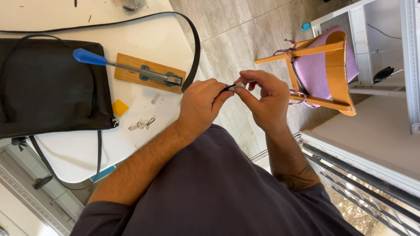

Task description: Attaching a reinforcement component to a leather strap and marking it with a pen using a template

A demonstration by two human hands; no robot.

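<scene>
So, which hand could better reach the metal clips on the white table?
Probably the left hand, nearer the clips; the right hand is over the floor. Both pinch a small black piece.

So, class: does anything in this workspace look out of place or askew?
Small black offcuts lie scattered on the white table, and loose metal clips sit by the black bag. Nothing appears damaged or spilled.

Black strap end (228, 88) with small silver metal fitting (236, 87), pinched between fingertips of both hands, above floor.
</scene>
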